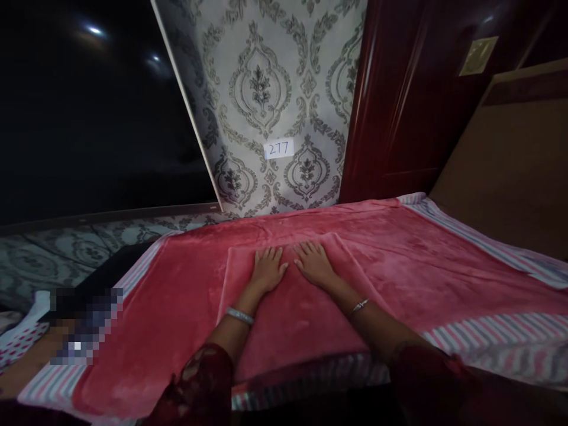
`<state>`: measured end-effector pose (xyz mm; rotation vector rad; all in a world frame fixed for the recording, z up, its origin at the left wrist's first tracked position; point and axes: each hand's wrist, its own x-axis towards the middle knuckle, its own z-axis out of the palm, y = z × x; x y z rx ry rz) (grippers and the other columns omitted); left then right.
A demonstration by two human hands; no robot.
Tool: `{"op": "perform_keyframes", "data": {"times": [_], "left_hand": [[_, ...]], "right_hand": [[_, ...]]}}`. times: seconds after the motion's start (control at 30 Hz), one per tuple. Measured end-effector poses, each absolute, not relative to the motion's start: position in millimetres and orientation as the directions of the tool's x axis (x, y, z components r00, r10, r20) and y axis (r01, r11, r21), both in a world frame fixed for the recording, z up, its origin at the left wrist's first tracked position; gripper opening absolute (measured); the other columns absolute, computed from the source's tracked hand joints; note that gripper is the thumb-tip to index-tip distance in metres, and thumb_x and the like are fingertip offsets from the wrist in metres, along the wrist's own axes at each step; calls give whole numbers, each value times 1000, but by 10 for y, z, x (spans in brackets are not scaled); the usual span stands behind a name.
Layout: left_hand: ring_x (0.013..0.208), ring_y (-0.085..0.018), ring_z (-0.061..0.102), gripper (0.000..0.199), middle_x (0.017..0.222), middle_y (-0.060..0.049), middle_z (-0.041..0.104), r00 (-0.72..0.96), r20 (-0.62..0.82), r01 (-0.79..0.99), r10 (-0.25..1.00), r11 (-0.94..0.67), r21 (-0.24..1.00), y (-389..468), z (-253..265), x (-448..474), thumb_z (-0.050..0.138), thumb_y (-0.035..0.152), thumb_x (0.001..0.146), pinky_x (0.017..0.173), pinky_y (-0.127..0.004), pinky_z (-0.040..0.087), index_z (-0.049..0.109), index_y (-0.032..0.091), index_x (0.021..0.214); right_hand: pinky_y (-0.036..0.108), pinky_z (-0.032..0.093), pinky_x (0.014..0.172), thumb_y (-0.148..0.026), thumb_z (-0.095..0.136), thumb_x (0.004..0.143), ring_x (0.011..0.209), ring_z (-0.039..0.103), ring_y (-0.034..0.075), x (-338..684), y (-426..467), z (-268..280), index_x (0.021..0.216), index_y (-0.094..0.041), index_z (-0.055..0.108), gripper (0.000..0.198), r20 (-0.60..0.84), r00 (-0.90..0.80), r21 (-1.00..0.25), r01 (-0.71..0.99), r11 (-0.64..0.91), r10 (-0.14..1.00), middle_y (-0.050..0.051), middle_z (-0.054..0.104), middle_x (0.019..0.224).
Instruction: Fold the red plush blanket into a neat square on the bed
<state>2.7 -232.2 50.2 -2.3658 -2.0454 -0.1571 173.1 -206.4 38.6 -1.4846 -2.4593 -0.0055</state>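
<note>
Both palms rest flat on a folded piece of pink plush fabric point(306, 319), near its far edge. My left hand point(268, 269) has its fingers stretched out and slightly spread. Close beside it on the right lies my right hand point(314, 263), its fingers also spread, with nothing held. Under the folded piece extends a larger pink plush blanket point(168, 302) with a striped border in grey, white and pink. The folded piece's near edge shows a similar striped trim, partly in shadow.
A large black television screen point(97, 106) stands at the left. Patterned wallpaper point(261, 77) bears a paper label point(278, 148) reading 277. A dark red door or panel point(394, 100) and a brown board point(510, 160) rise at the right. Polka-dot cloth point(22, 343) lies at the left edge.
</note>
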Motion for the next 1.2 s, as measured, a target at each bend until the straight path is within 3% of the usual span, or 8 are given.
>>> {"op": "perform_keyframes", "data": {"times": [0.13,0.47,0.7,0.83,0.93,1.03,1.2], "left_hand": [[149,-29,27,59,159,-13,36,142,128,988,982,-148,43,-2321,294,-14,30,44,100,121,-59,16,36,18,153],[148,-27,30,61,159,-13,38,111,141,992,984,-118,42,-2316,320,-32,29,48,100,121,-53,20,36,18,153],[142,-35,38,64,149,-19,49,-190,134,982,973,188,31,-2294,435,-310,32,53,98,117,-56,24,47,14,146],[140,-38,41,56,145,-18,53,-362,102,926,926,345,155,-2317,497,-603,38,49,96,111,-58,33,56,16,137],[130,-38,52,53,140,-21,57,-461,90,872,883,433,229,-2357,511,-750,35,44,97,101,-54,44,58,13,133],[127,-36,55,53,134,-24,60,-499,112,848,860,457,268,-2382,500,-808,36,40,97,101,-48,45,56,10,136],[119,-35,63,66,127,-27,64,-565,86,778,820,495,387,-2363,472,-870,43,46,95,93,-42,49,43,4,145]], "right_hand": [[55,21,118,-36,35,101,146,31,30,1753,-1997,193,149,-17,45,53,254,-436,-124,871,476,864,14,39,156],[51,21,119,-39,35,102,146,30,28,1836,-1878,198,149,-18,46,52,204,-369,-169,899,404,907,10,41,156],[56,22,117,-40,36,101,147,26,30,2201,-1743,202,148,-20,46,52,175,-162,-198,960,196,971,9,38,158],[50,36,109,-41,34,101,139,41,32,2357,-1705,235,151,-17,41,56,98,-9,-305,952,39,995,13,36,158],[43,42,102,-39,35,100,124,56,30,2397,-1704,261,151,-14,40,56,93,63,-350,936,-27,994,20,54,142],[44,43,100,-41,38,99,120,59,31,2405,-1715,283,150,-16,41,57,101,104,-363,930,-61,989,20,64,127],[40,45,99,-41,38,99,122,59,30,2458,-1695,309,149,-15,42,57,6,189,-531,833,-157,982,19,63,131]]}}
